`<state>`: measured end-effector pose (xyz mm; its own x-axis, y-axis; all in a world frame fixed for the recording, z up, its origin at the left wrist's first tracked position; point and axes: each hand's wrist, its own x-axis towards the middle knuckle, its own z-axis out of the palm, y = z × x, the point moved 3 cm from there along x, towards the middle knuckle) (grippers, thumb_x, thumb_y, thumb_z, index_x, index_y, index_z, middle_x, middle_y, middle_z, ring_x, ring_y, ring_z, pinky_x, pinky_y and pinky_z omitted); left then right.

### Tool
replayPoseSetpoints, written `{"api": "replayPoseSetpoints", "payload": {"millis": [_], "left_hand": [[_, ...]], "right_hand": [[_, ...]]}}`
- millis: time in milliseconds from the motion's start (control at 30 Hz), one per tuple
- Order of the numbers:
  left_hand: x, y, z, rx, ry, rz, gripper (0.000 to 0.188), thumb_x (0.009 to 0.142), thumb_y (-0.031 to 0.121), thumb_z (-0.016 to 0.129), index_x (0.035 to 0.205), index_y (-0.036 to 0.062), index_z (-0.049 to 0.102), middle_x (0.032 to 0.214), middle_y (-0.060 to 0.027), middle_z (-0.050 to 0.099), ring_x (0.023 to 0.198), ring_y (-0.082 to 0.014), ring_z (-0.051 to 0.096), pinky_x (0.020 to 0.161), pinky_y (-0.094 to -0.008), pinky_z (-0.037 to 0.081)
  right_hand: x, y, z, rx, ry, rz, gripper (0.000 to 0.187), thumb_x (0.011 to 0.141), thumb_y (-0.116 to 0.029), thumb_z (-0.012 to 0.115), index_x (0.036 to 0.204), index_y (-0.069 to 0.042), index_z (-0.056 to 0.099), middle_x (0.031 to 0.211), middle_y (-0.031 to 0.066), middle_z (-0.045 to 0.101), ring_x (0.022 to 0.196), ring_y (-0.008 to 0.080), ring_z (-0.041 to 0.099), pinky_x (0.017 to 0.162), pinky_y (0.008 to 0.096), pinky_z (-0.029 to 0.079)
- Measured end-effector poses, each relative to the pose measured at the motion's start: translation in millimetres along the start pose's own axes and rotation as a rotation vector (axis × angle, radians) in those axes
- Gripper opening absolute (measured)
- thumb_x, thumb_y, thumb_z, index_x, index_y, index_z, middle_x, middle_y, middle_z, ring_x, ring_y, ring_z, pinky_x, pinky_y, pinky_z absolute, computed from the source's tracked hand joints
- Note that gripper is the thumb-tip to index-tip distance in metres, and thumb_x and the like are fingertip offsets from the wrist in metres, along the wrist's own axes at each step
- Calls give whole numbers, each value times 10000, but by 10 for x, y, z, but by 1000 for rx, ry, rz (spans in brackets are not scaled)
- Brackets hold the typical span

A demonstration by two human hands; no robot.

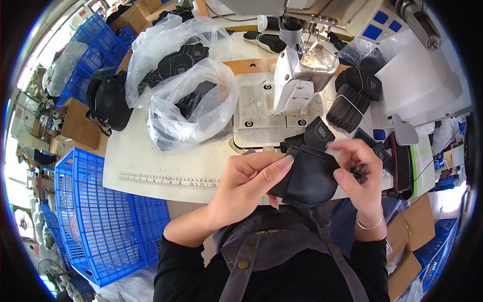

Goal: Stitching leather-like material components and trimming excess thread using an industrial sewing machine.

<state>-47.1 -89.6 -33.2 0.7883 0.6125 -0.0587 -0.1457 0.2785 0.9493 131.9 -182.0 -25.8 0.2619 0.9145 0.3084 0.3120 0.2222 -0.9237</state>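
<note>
My left hand (256, 183) pinches a black leather-like pouch piece (314, 176) by its left side, the thumb on top. The piece has a curved, stitched edge and hangs in front of the table's near edge. At its right side is my right hand (359, 176), thumb and index finger apart, the other fingers curled round a small dark object (360, 172) whose kind I cannot make out. Just beyond lie flat black patches (319, 133) with pale print. Behind them stands a post-bed sewing machine (297, 85), its lamp lit over the needle area.
Clear plastic bags (193, 113) with black pieces inside stand on the left of the white table (146, 161). Tied stacks of black pieces (347, 108) lie right of the machine. A ruler strip (166, 180) runs along the near edge. Blue crates (95, 216) flank the table, with a cardboard box (410, 234) at right.
</note>
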Motion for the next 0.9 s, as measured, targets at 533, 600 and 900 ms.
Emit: {"api": "replayPoseSetpoints", "payload": {"millis": [533,600,900], "left_hand": [[-62,-265,95,-135,83,98,201,858,76,597,1041,-6,612,836,-4,628,683,-18,538,552,-148,429],[-70,-259,86,-137,82,121,198,862,65,590,1045,-4,611,847,-4,624,695,-16,529,569,-148,423],[-90,-251,110,-96,38,188,200,872,43,567,1060,-21,596,879,6,608,755,-6,501,631,-156,416]], "right_hand": [[-201,115,93,105,-187,86,232,771,-98,687,913,-10,527,617,-14,504,516,30,410,471,173,295],[-180,61,77,76,-221,89,290,770,-107,686,982,-15,510,641,-10,501,544,30,404,487,178,297],[-153,-25,125,-146,-12,-141,326,804,-27,586,1103,7,461,870,73,515,661,81,451,561,194,379]]}}
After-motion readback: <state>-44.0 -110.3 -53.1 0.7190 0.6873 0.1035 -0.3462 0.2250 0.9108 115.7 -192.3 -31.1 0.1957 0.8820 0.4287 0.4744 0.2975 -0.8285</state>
